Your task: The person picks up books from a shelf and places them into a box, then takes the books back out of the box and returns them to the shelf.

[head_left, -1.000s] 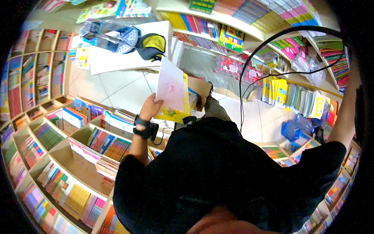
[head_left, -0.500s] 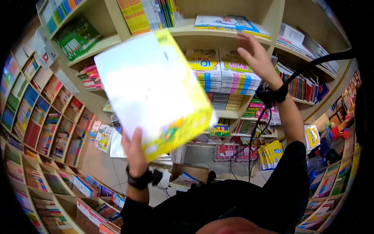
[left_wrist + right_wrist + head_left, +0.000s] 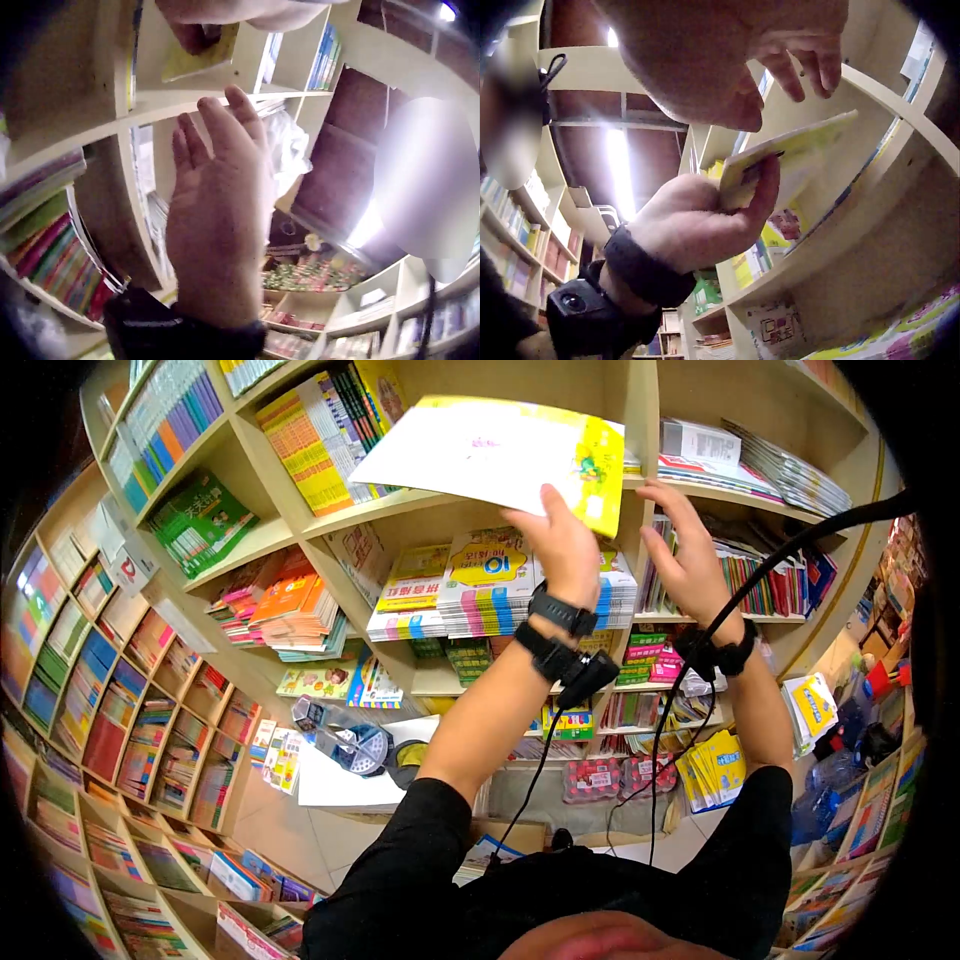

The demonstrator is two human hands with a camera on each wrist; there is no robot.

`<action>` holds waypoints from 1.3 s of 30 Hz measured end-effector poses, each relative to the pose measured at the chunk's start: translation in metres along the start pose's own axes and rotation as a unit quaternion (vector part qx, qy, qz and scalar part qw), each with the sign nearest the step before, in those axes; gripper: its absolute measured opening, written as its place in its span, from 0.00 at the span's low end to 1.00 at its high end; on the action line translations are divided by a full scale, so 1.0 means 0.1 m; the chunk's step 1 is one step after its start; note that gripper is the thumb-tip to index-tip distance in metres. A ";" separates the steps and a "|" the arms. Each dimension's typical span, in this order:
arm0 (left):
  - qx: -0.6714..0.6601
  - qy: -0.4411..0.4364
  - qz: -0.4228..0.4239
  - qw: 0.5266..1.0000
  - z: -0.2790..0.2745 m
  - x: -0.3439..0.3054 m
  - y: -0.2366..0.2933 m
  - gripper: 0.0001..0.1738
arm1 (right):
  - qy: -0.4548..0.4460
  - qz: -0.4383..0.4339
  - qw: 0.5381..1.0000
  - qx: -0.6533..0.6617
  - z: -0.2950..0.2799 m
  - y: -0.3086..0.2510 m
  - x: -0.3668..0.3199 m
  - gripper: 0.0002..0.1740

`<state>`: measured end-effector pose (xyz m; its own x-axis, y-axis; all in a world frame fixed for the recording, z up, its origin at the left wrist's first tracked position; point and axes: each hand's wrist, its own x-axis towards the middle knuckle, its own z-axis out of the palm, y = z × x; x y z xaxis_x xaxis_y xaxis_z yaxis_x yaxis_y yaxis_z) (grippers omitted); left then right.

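Observation:
A thin white-and-yellow book (image 3: 475,455) is raised in front of the upper shelves. My left hand (image 3: 560,550) grips it near its yellow edge, and in the right wrist view the thumb of the left hand (image 3: 697,221) lies over the book (image 3: 810,146). To the right, apart from the book in the head view, my right hand (image 3: 690,565) is lifted with fingers extended, holding nothing. The left wrist view shows the right hand (image 3: 221,172) with its fingers pointing up, below the book's yellow corner (image 3: 199,60).
Stacked workbooks (image 3: 490,575) fill the shelf below the book. Upright yellow books (image 3: 315,445) stand to the left, and flat books and papers (image 3: 715,465) lie to the right. A black cable (image 3: 800,555) runs past the right arm. An open carton (image 3: 490,835) sits low by the body.
My left hand has lifted the book from low beside the body up to the shelves, then rightward, tilting it flatter. The right arm has come in from the far right side to near the book.

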<state>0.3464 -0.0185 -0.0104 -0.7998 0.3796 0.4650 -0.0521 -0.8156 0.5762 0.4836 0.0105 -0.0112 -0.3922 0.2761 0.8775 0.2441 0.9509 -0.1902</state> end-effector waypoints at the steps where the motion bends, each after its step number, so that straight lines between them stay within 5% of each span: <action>1: 0.024 -0.019 -0.007 1.000 0.06 0.08 -0.18 0.22 | -0.005 -0.003 1.000 -0.006 0.02 0.09 0.01 0.22; 2: 0.066 -0.034 0.010 0.997 0.13 0.15 -0.27 0.22 | -0.005 0.000 1.000 -0.006 0.04 0.16 0.02 0.22; 4: -0.025 -0.111 -0.260 0.959 0.17 0.28 -0.30 0.21 | 0.014 -0.005 1.000 -0.013 0.10 0.26 0.04 0.21; 8: 0.059 -0.228 -0.314 0.920 0.18 0.49 -0.40 0.25 | 0.045 -0.040 0.995 -0.080 0.18 0.28 0.18 0.19; 10: 0.133 -0.273 -0.401 0.864 0.20 0.62 -0.38 0.27 | 0.054 -0.054 0.995 -0.068 0.24 0.25 0.35 0.17; 14: 0.234 -0.396 -0.408 0.788 -0.10 0.71 -0.09 0.30 | 0.055 -0.130 0.987 -0.081 0.45 0.33 0.75 0.15; 16: 0.269 -0.395 -0.407 0.779 -0.39 0.73 0.07 0.27 | -0.073 -0.100 0.991 -0.057 0.59 0.38 0.91 0.20; 21: 0.206 -0.194 -0.324 0.903 -1.02 0.93 0.31 0.31 | -0.261 -0.066 0.959 -0.091 0.86 0.47 1.03 0.20; 26: 0.184 -0.147 -0.269 0.934 -1.24 1.17 0.46 0.28 | -0.192 -0.073 0.973 -0.101 0.81 0.53 0.97 0.16; 32: 0.254 -0.177 -0.250 0.917 -1.24 1.55 0.29 0.23 | -0.160 -0.110 0.953 -0.232 0.75 0.64 1.01 0.10; 35: 0.357 -0.194 -0.234 0.883 -1.07 1.75 0.28 0.25 | -0.123 -0.103 0.944 -0.288 0.74 0.72 1.14 0.06; 37: 0.539 -0.267 -0.133 0.788 -0.96 1.87 0.24 0.29 | -0.073 -0.088 0.946 -0.304 0.73 0.76 1.20 0.06; 38: 0.535 -0.267 -0.135 0.790 -0.96 1.95 0.17 0.29 | -0.076 -0.089 0.945 -0.307 0.72 0.80 1.23 0.06; 39: 0.688 -0.253 0.054 0.678 -0.97 2.00 0.11 0.30 | -0.081 -0.083 0.943 -0.311 0.72 0.85 1.24 0.06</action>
<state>0.1272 0.0065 0.0234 -0.4286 0.7352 0.5252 0.8760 0.1958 0.4408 0.3914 0.1359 0.0499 -0.5885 0.1969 0.7841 0.6212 0.7308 0.2828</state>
